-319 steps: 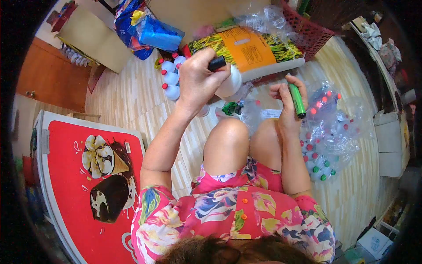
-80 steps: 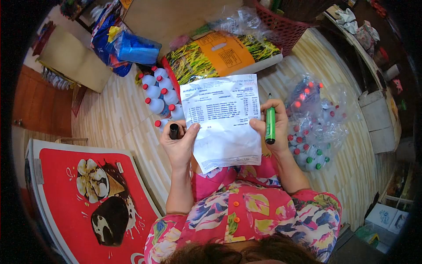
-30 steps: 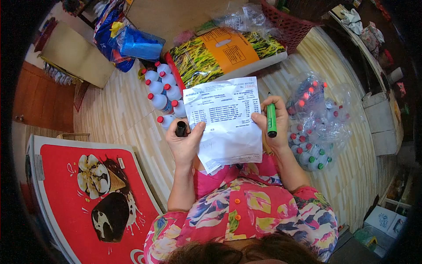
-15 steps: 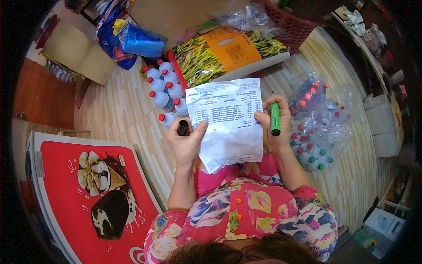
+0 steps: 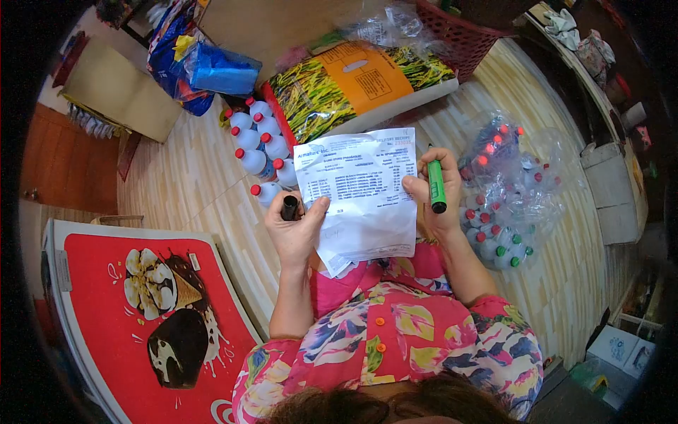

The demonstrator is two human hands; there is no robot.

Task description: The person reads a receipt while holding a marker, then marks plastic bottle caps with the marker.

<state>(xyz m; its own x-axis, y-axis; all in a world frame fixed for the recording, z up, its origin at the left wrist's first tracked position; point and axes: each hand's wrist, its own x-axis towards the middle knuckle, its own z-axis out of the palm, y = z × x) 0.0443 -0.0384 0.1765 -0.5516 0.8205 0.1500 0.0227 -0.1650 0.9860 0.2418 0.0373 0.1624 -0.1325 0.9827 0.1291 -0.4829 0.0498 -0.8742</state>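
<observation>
A white printed delivery receipt (image 5: pixel 364 226) is held up in front of my chest, a second sheet edge showing at its lower left. My left hand (image 5: pixel 298 230) pinches the receipt's left side under the thumb. Tucked in those same fingers is a black cylindrical cap (image 5: pixel 289 207), its end facing me. In my right hand (image 5: pixel 446 185) is a green marker (image 5: pixel 436 185), black end downward and narrow tip upward. The right thumb lies at the paper's right edge. Faint handwriting shows on the receipt's lower left.
White bottles with red caps (image 5: pixel 250 161) stand beyond my left hand, beside a large plastic-wrapped pack (image 5: pixel 364 81). Bagged bottles (image 5: pixel 503 212) with red and green caps are at right. A red-topped freezer (image 5: pixel 106 311) stands lower left; a maroon basket (image 5: pixel 462 42) is behind.
The view has shifted slightly, so the surroundings sit a little further left. The right thumb has slid a little inward on the receipt's edge. Both hands keep their hold.
</observation>
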